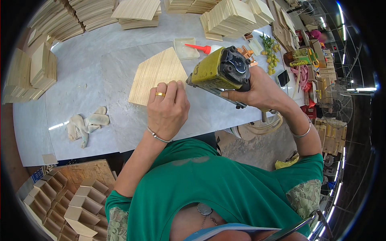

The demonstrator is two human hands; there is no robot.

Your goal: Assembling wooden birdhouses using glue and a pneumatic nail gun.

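Observation:
A pale wooden panel [156, 73] with a pointed far end lies on the table in front of me. My left hand [168, 107] is closed on its near right part, fingers bent over the wood; the thumb is hidden. In my right hand [263, 89] is a yellow-green nail gun [212, 69] with a black end, gripped with the fingers wrapped round it. Its narrow tip points left, close to the panel's right edge and my left knuckles. Whether the tip touches the wood I cannot tell. Beyond it lies a glue bottle [203, 48] with a red nozzle.
Stacks of wooden panels [231, 18] line the far edge, with more [42, 70] at left. Work gloves [88, 123] lie left. A shallow tray [179, 51], green fruit [271, 56] and a phone [283, 78] sit farther off. Folded wooden pieces [82, 209] stand lower left; a hose [265, 127] hangs right.

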